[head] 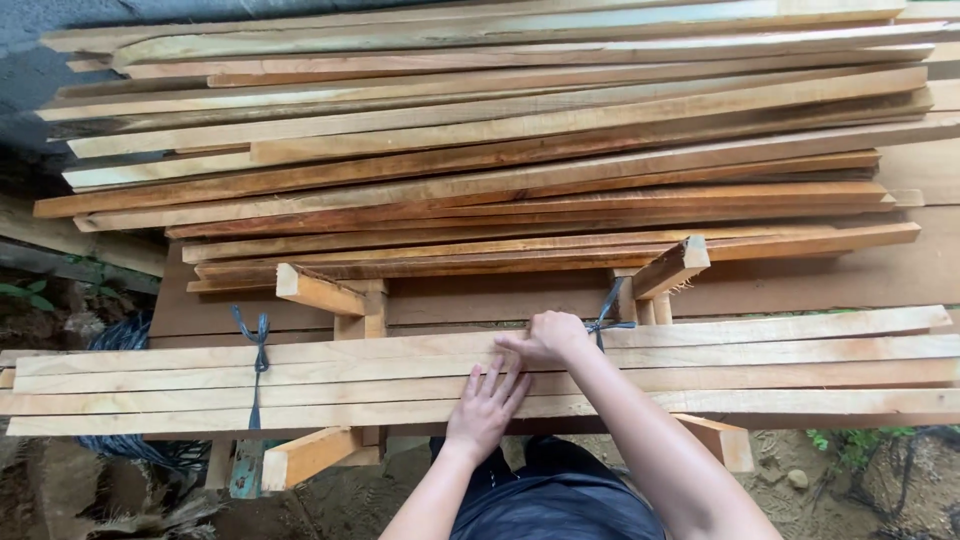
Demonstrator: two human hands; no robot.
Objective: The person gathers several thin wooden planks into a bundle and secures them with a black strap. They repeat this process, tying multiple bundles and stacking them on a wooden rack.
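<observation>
Low in the middle of the frame, the left hand (487, 402) lies flat, fingers spread and open, pressing on the near slats (700, 375), a layer of about 4 pale wooden strips running left to right across the lower third. The right hand (545, 338) sits just above it, fingers curled together at the far edge of the same layer, right beside a dark cord (608, 312) that is knotted there; whether the fingers actually pinch the cord I cannot tell. The 2 hands almost touch.

A second cord (258, 345), left of centre, wraps over the slats and hangs down in front. The slats rest in a wooden frame: short angled blocks stick up at left (318, 291) and right (672, 267) of centre, and another block (305, 455) juts out below the slats at lower left.

Filling the upper half is a big pile (480, 150) of long, rough, reddish and pale strips, stacked loosely on a board (930, 260). Dark trousers (560, 495) show at the bottom, with dirt ground (60, 500) in the lower corners.
</observation>
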